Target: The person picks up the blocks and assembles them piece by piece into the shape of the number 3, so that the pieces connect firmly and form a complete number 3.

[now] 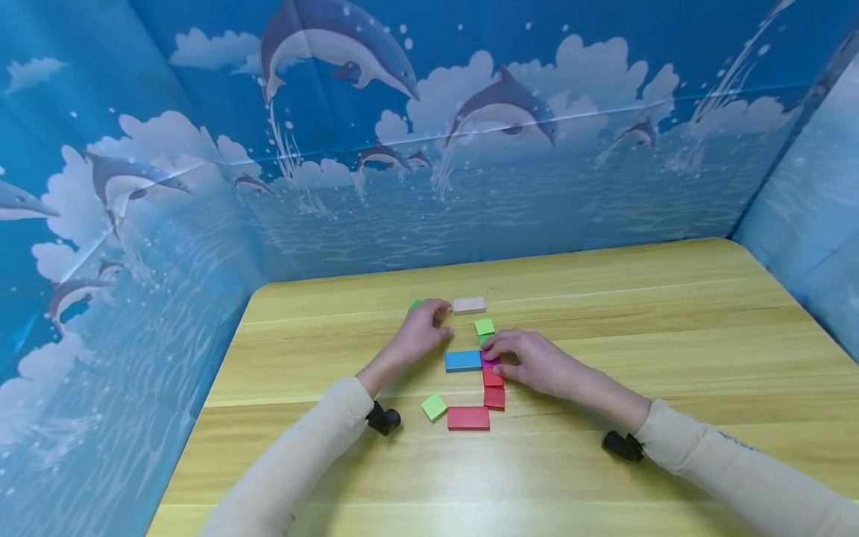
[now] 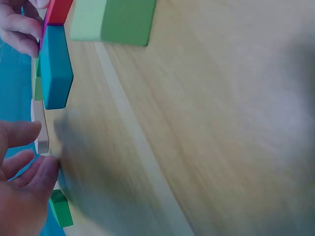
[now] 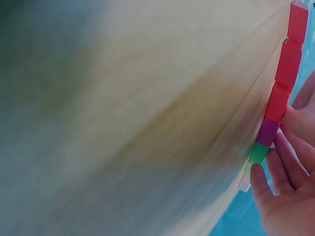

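Note:
My left hand (image 1: pixel 421 328) hovers by the pale wooden block (image 1: pixel 469 305), thumb and fingers apart with nothing between them. A green block (image 1: pixel 415 304) shows partly behind it. My right hand (image 1: pixel 533 362) rests its fingertips at the purple block (image 1: pixel 491 359), with its thumb beside the red block (image 1: pixel 493 377); its fingers look relaxed along the row in the right wrist view. The blue block (image 1: pixel 463 362) joins the purple one from the left. Above it are a partly covered green block (image 1: pixel 482 341) and a light green block (image 1: pixel 484 327).
Another red block (image 1: pixel 494 398) continues the row toward the person. A longer red block (image 1: pixel 468 418) lies at its near end, with a loose light green block (image 1: pixel 434 407) left of it. The wooden table (image 1: pixel 637 321) meets a dolphin-printed curtain (image 1: pixel 470 186) behind.

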A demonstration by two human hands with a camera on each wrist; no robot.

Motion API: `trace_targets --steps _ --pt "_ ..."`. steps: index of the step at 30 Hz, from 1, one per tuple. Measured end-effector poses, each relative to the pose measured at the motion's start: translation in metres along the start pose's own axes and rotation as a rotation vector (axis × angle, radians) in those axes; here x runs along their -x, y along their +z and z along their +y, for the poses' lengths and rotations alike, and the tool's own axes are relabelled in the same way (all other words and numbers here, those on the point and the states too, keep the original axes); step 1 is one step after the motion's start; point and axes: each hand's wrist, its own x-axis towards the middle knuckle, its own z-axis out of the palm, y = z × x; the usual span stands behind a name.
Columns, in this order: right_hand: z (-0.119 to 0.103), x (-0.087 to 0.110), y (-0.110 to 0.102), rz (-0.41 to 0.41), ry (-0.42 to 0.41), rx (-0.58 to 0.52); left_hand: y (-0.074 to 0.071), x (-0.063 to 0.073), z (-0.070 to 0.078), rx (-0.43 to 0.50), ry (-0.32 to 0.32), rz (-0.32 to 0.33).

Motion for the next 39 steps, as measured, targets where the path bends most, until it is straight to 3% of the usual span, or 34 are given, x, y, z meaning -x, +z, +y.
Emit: trace_targets --steps 5,12,19,24,39 --pt "0.0 0.001 0.001 0.009 -0.006 -0.003 0.006 -0.009 0.0 0.013 -0.036 0.024" --pt "0.0 0.002 0.003 0.018 -0.012 -0.011 0.009 -0.022 -0.003 0.045 -0.031 0.045" --pt "0.0 0.003 0.004 0.013 -0.009 -0.008 0.011 -0.028 -0.002 0.017 0.027 0.043" --pt "0.0 0.002 0.004 0.01 -0.005 -0.009 0.013 -0.03 -0.004 0.017 0.059 0.038" --pt "-0.008 0.004 0.003 0.008 0.018 -0.013 0.006 -0.021 -0.01 0.042 0.034 0.023"
